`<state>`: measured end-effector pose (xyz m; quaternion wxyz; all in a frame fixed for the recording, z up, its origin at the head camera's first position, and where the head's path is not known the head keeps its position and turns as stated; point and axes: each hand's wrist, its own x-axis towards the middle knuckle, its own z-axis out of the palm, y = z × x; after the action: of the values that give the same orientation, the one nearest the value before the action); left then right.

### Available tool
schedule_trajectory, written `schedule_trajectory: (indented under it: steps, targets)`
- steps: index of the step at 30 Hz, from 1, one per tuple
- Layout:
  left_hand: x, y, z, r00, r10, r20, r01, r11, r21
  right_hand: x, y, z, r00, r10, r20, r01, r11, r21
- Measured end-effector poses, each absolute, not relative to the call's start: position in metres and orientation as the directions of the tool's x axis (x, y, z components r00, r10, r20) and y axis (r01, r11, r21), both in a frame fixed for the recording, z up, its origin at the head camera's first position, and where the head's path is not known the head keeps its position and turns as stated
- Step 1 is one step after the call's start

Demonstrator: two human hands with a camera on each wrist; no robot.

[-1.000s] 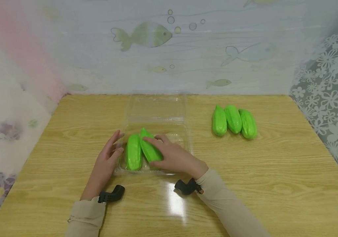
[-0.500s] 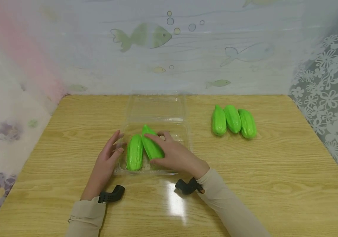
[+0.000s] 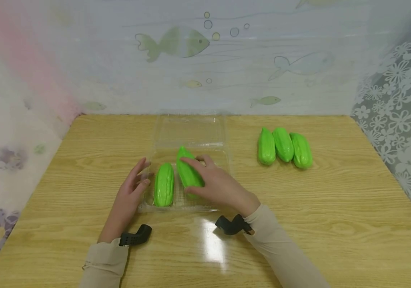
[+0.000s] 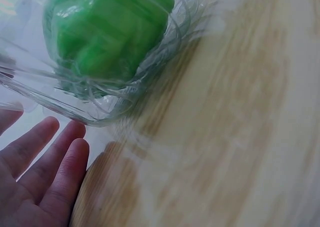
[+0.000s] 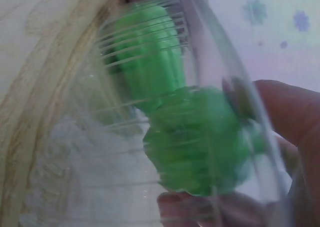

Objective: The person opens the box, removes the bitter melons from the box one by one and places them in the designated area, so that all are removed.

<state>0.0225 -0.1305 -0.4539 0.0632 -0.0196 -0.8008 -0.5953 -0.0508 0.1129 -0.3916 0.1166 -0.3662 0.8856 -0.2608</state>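
Observation:
A clear plastic clamshell box (image 3: 209, 208) lies with its lid tipped back. One bright green, ridged bitter melon (image 3: 163, 185) rests upright-wise in its left part. Beside it, my right hand (image 3: 221, 185) grips a second bitter melon (image 3: 188, 170) between thumb and fingers, tilted, within the box. The right wrist view shows this bitter melon (image 5: 195, 142) blurred through the plastic, its far end hidden. My left hand (image 3: 129, 194) stays at the box's left side, fingers extended. In the left wrist view its fingers (image 4: 70, 162) lie close to the box corner; whether they touch cannot be told.
Three more bitter melons (image 3: 283, 146) lie side by side on the wooden table (image 3: 335, 224), right of the box. The box's raised lid (image 3: 191, 130) stands near the back wall (image 3: 227, 80). Black wrist cameras (image 3: 137, 236) sit on both forearms.
My right hand has shifted the held bitter melon rightward and slightly toward the back, widening the gap to the left one. My left hand has not moved.

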Motion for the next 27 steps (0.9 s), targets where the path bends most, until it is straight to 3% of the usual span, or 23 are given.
schedule_trajectory:
  steps: [9,18,27]
  targets:
    - [0.015,-0.134,-0.455,-0.992,-0.031,0.123,0.108,0.292,0.95,-0.061,0.118,-0.384,-0.72,-0.694,-0.007,-0.561,0.589,-0.582]
    - [0.019,-0.125,-0.432,-0.992,-0.028,0.12,0.108,0.273,0.956,-0.066,0.129,-0.372,-0.749,-0.661,-0.055,-0.498,0.615,-0.612]
    - [0.021,-0.123,-0.429,-0.994,-0.031,0.105,0.092,0.292,0.952,-0.074,0.145,-0.368,-0.76,-0.65,0.021,-0.516,0.583,-0.628]
